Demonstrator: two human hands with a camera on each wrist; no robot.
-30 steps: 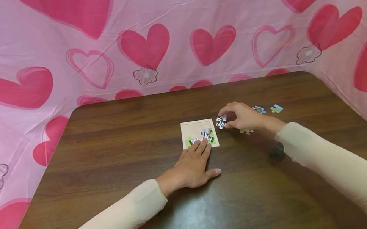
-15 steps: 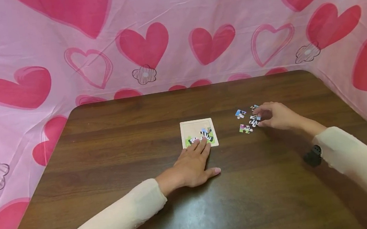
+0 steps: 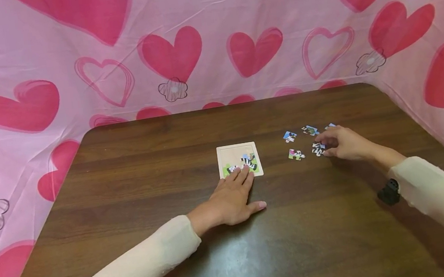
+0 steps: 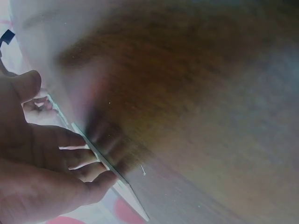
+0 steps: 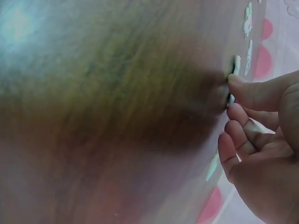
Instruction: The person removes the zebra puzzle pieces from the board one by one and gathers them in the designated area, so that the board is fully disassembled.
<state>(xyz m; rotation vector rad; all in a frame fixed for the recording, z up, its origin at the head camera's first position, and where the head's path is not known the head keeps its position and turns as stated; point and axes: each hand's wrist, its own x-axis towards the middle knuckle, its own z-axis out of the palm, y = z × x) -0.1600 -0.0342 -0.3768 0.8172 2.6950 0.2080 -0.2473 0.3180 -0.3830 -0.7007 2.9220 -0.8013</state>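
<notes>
A square wooden puzzle tray (image 3: 238, 147) lies near the middle of the table, with zebra-patterned and green pieces fitted along its lower part. My left hand (image 3: 231, 200) rests with straight fingers on the tray's near edge and covers some of that picture. To the right, my right hand (image 3: 347, 142) pinches a black-and-white striped puzzle piece (image 3: 318, 149) between thumb and fingers, down at the tabletop. In the right wrist view the thumb and fingertips meet around the thin piece's edge.
Loose puzzle pieces lie left of and beyond the right hand: a blue one (image 3: 289, 136), a green-and-pink one (image 3: 296, 154) and a striped blue-green one (image 3: 310, 130). Another blue piece (image 3: 331, 125) is partly hidden behind that hand. A pink heart-print cloth (image 3: 180, 5) hangs behind the brown table (image 3: 146, 166).
My right hand has carried the striped piece from beside the tray rightward to the loose pieces, now a little farther right than half a second ago. The left hand has stayed on the tray.
</notes>
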